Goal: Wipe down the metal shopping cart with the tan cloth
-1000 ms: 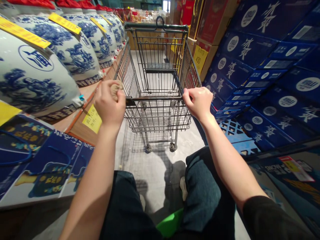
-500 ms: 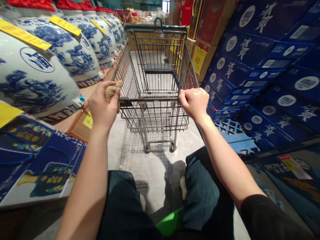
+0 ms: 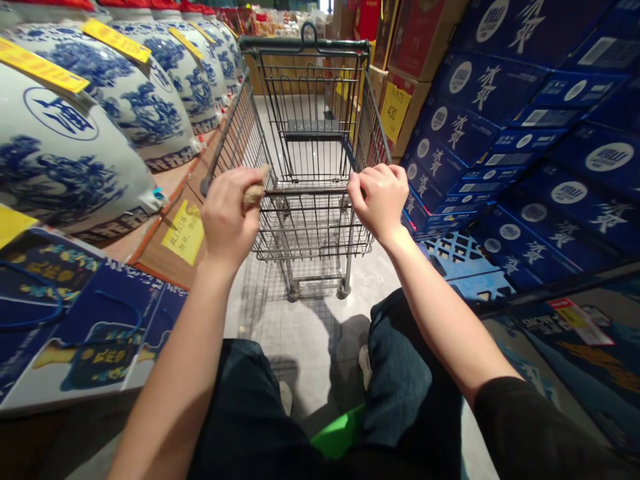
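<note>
A wire shopping cart point(image 3: 315, 223) stands in front of me, its near top rail crossing between my hands. My left hand point(image 3: 227, 210) is closed around a crumpled beige cloth point(image 3: 254, 195), pressed against the left part of that rail. Part of the cloth is hidden by my fingers. My right hand point(image 3: 381, 200) is closed in a fist over the rail's right end and grips the cart there. The cart's dark push bar point(image 3: 345, 46) is at the far end.
Blue-and-white jars point(image 3: 65, 157) line a wooden shelf point(image 3: 150, 243) on my left, with blue gift boxes point(image 3: 105, 333) nearer. Stacked blue cartons point(image 3: 480, 100) rise on the right above a light-blue plastic pallet point(image 3: 465, 263). Something green point(image 3: 340, 433) lies between my legs.
My left hand has slid to the right along the near rail with the cloth, uncovering the rail's left corner. The right hand keeps its grip at the rail's right end.
</note>
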`<state>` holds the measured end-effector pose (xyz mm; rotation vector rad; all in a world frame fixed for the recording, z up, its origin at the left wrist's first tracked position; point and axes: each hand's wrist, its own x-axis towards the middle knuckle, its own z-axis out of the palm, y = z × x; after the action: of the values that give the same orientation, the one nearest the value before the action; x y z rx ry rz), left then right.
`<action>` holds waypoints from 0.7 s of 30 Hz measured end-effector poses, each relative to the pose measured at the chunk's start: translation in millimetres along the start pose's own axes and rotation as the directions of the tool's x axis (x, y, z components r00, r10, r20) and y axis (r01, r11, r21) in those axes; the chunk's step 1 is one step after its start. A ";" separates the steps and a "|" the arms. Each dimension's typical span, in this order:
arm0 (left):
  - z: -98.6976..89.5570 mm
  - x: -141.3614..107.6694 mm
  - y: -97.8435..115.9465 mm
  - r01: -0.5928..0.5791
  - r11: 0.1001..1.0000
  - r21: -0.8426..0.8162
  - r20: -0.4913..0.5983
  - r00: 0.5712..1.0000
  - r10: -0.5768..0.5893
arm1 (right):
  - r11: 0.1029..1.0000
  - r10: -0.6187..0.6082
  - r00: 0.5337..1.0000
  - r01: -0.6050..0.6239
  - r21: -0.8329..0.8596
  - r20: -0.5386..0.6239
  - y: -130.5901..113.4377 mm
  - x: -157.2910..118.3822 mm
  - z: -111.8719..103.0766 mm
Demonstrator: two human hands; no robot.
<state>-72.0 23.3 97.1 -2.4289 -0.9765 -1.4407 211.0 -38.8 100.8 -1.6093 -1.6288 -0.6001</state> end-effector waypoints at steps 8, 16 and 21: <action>21.7 1.9 17.4 0.126 0.992 0.007 -0.068 0.990 -0.126 | 0.999 0.030 0.997 -0.029 -0.013 0.076 -6.3 3.1 2.3; 39.6 8.3 43.9 0.000 1.000 -0.020 0.090 0.996 0.002 | 0.999 0.000 0.994 0.004 -0.042 0.114 -10.9 3.9 2.3; 21.4 14.1 13.3 0.207 0.978 0.002 -0.085 0.975 -0.206 | 0.999 -0.005 0.995 0.008 -0.031 0.099 -16.9 3.7 2.4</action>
<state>-43.9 28.7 100.1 -2.2940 -1.2450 -1.5828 194.3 -36.3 105.2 -1.6809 -1.7049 -0.5590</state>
